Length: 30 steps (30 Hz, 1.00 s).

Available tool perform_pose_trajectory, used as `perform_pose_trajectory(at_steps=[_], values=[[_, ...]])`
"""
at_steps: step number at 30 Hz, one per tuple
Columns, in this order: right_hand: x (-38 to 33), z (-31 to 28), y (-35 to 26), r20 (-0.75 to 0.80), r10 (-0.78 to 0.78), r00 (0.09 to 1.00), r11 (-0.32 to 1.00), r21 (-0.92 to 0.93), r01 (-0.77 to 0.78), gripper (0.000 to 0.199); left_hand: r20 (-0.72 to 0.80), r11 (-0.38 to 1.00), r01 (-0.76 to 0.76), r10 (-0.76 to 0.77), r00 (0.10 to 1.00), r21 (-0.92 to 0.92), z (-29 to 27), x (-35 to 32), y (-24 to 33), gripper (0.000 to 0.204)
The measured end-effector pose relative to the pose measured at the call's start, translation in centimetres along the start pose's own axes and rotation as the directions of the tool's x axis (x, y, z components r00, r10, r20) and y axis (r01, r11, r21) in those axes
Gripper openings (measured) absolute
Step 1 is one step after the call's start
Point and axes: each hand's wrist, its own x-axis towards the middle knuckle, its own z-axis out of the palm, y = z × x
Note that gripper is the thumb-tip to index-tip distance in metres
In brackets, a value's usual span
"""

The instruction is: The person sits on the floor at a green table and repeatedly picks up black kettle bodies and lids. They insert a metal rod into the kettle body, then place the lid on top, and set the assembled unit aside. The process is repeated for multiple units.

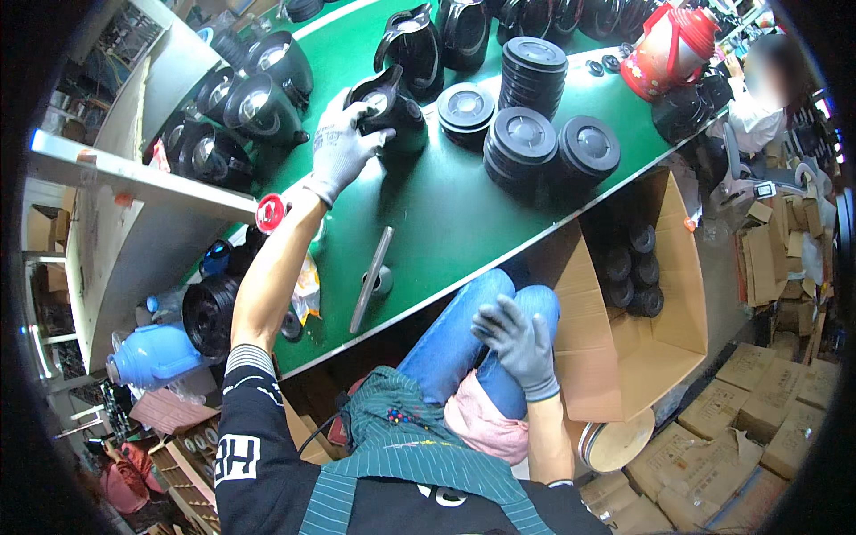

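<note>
My left hand (pixel 341 150), in a grey-white glove, reaches far over the green table and grips the near-left side of a glossy black jug (pixel 403 125). The jug stands upright with its top open; its handle is hidden from me. My right hand (pixel 520 346), gloved too, is held over my lap with the fingers apart and nothing in it. Right of the jug are stacks of black round discs, a nearer stack (pixel 520 147) and a taller one (pixel 533 76) behind. A short pile of black discs (pixel 465 109) is closest to the jug.
More black jugs (pixel 267 107) lie at the left and stand at the back. A metal bar (pixel 371 281) rests near the table's front edge. A red flask (pixel 669 53) stands far right, near a person (pixel 758 116). An open carton (pixel 660 357) beside me holds black round parts.
</note>
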Motion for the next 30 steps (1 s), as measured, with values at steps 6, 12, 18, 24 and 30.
perform_pose_trajectory(at_steps=[6,12,18,24,30], values=[[0.6,1.4,0.1,-0.063,-0.004,0.998,0.998,-0.064,0.0,0.078,-0.107,0.995,0.037,-0.028,0.994,0.089,4.4,7.1,-1.2,0.054],[0.2,1.7,0.4,-0.153,-0.031,0.988,0.994,-0.105,0.015,0.088,-0.239,0.992,0.113,-0.096,0.966,0.06,8.8,13.7,-3.7,0.055],[1.0,2.5,0.2,-0.181,-0.02,0.983,0.986,-0.167,-0.011,0.085,-0.36,0.912,0.002,0.16,0.919,0.411,4.5,17.1,-10.4,0.053],[1.1,2.4,0.6,-0.166,-0.025,0.986,0.984,-0.175,-0.005,0.077,-0.103,0.421,0.158,-0.15,0.983,0.893,-2.2,13.5,-18.9,0.045],[1.7,2.4,0.7,-0.203,-0.017,0.979,0.955,-0.294,-0.045,0.071,-0.044,0.646,-0.005,0.059,0.997,0.763,-3.7,12.5,-14.7,0.025]])
